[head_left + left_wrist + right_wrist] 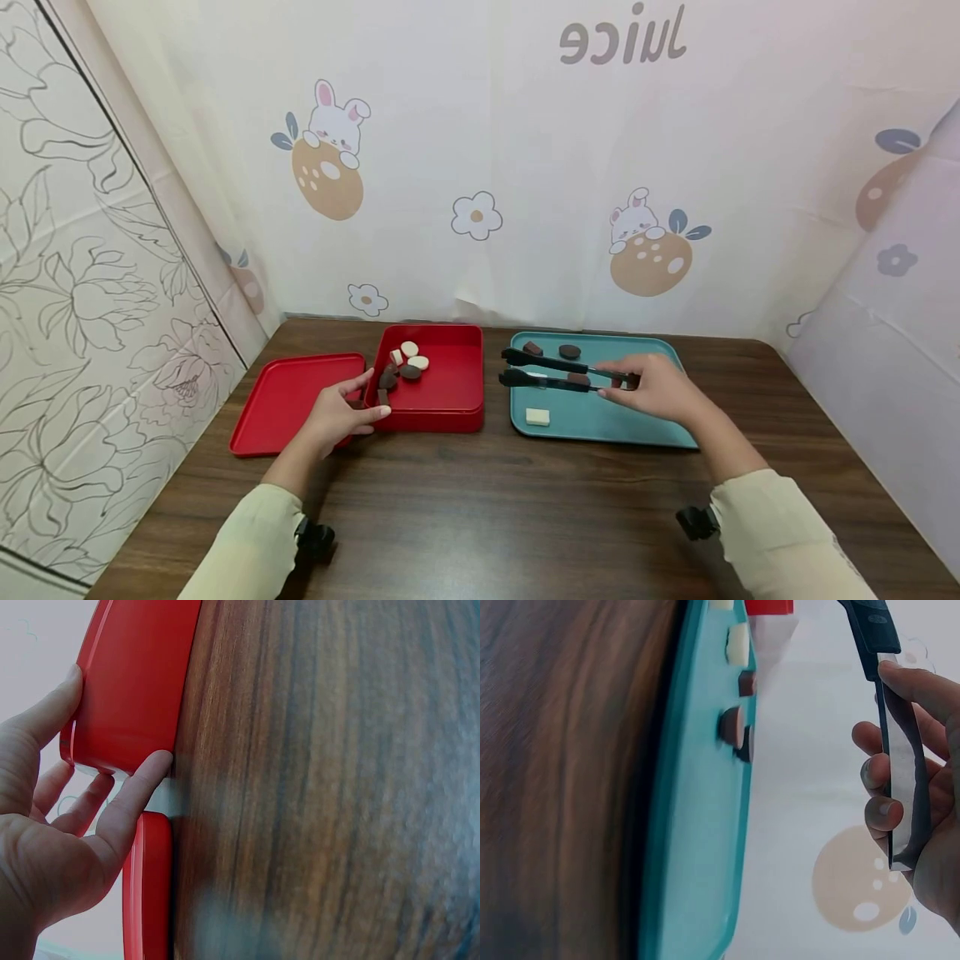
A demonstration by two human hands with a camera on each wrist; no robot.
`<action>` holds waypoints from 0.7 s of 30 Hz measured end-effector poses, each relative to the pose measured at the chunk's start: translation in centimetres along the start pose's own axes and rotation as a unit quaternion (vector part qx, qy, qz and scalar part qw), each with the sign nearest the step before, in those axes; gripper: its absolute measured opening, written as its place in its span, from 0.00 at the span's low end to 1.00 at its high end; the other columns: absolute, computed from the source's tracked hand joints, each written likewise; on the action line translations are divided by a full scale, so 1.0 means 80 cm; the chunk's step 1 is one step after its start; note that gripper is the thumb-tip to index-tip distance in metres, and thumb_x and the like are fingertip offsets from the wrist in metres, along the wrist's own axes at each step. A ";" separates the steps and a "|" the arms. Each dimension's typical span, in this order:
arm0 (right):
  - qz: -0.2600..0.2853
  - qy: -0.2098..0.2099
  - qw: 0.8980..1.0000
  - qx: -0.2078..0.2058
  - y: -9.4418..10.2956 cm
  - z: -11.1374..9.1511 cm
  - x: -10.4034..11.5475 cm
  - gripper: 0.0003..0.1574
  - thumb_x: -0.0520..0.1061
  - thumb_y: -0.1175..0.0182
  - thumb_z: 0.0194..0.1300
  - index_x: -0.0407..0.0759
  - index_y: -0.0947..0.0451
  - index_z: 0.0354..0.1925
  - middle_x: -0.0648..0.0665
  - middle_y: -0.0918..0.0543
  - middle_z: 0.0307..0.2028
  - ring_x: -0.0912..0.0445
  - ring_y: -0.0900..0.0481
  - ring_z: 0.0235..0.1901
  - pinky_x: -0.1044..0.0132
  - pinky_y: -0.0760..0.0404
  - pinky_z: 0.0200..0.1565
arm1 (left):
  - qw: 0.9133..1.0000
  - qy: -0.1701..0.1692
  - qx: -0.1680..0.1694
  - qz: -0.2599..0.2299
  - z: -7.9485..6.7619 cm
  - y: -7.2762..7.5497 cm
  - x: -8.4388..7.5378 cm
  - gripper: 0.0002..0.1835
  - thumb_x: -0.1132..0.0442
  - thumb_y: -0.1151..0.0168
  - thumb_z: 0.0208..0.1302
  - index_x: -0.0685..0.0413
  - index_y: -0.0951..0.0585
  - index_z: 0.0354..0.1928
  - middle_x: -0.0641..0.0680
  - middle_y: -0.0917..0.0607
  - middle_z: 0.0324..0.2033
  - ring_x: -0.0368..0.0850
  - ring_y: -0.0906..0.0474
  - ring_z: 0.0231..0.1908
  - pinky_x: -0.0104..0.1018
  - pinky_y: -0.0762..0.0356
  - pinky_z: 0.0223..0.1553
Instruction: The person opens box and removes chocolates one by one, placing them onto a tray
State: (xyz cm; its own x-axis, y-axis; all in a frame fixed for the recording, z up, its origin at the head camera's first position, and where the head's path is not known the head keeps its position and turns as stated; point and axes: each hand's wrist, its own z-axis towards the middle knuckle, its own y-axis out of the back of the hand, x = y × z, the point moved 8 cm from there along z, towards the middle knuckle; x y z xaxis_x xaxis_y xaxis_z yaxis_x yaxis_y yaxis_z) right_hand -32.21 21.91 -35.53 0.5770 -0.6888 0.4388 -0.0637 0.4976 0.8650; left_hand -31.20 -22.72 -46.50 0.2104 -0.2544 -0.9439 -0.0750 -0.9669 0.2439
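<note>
Red box (427,422) and teal tray (630,427): we are seemingly moving chocolates (410,372) across with tongs (551,362).
Our right hand (656,385) is pinching the black-and-steel tongs over the tray, their tips standing apart and gripping nothing; our left hand (333,417) is bracing the box's near-left corner, thumb and fingers spread wide. Next, we are probably needing to lower the tips around one piece, then squeeze. On the tray, a cream block (537,417) is lying flat near the front, a dark round chocolate (570,352) farther back; white and dark pieces are clustering along the box's left side.
</note>
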 end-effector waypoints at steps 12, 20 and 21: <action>-0.004 0.013 0.999 0.039 -0.013 0.047 0.035 0.23 0.49 0.31 0.61 0.41 0.17 0.53 0.56 0.18 0.27 0.61 0.29 0.20 0.66 0.27 0.22 | 1.000 0.000 -0.005 0.002 0.002 0.001 0.000 0.47 0.58 0.24 0.53 0.42 0.37 0.74 0.65 0.37 0.67 0.62 0.35 0.62 0.45 0.15 0.40; 0.007 0.021 0.998 0.058 -0.030 0.076 0.058 0.22 0.46 0.31 0.61 0.41 0.17 0.53 0.54 0.20 0.27 0.59 0.30 0.19 0.64 0.27 0.24 | 1.000 0.000 -0.006 0.001 0.000 0.001 -0.001 0.49 0.55 0.22 0.49 0.42 0.37 0.74 0.64 0.39 0.69 0.62 0.34 0.61 0.45 0.15 0.40; 0.009 0.020 0.998 0.059 -0.032 0.079 0.060 0.22 0.46 0.31 0.61 0.42 0.17 0.53 0.54 0.20 0.27 0.59 0.31 0.19 0.64 0.27 0.24 | 1.000 0.000 -0.005 0.000 0.000 0.001 -0.001 0.49 0.55 0.22 0.49 0.42 0.37 0.74 0.64 0.39 0.69 0.62 0.34 0.61 0.45 0.15 0.40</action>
State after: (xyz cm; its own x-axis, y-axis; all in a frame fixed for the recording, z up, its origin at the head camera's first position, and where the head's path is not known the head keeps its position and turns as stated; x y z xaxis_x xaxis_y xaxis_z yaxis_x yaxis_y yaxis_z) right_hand -34.44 13.96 -34.09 0.6069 -0.6574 0.4467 -0.1683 0.4430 0.8806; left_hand -31.20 -22.81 -46.40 0.2109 -0.2552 -0.9436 -0.0647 -0.9668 0.2471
